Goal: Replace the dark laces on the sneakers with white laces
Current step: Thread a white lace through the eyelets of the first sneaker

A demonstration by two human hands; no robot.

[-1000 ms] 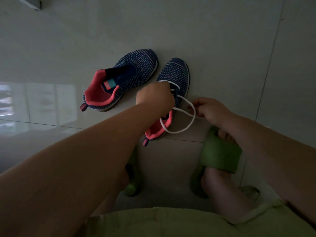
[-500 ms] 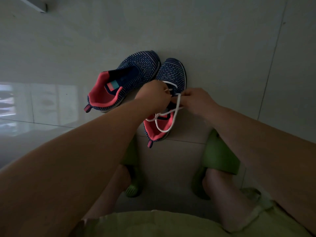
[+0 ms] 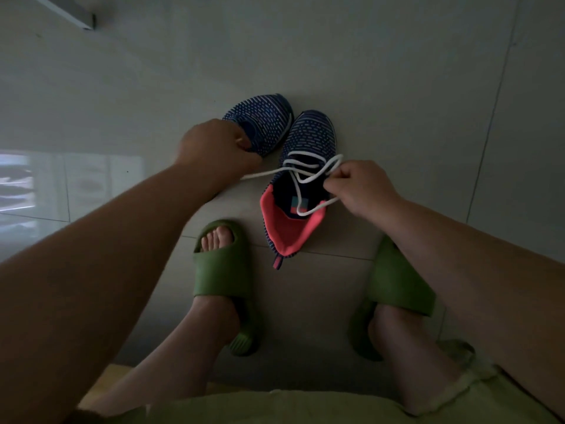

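Bare tiled floor (image 3: pixel 397 87) stretches wide beyond the toes of the two sneakers, and to the right of the near sneaker (image 3: pixel 305 142). The far sneaker (image 3: pixel 263 123) sits just beside it, toes nearly touching. Closer in, two green slides (image 3: pixel 223 270) flank the heel, and a taut white lace (image 3: pixel 266 173) bars the gap leftward

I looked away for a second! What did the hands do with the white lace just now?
The left hand pulled out to the left, drawing one end of the white lace sideways. The right hand kept pinching the other part beside the laced shoe. Both shoes stayed on the floor, the other shoe still without a lace.
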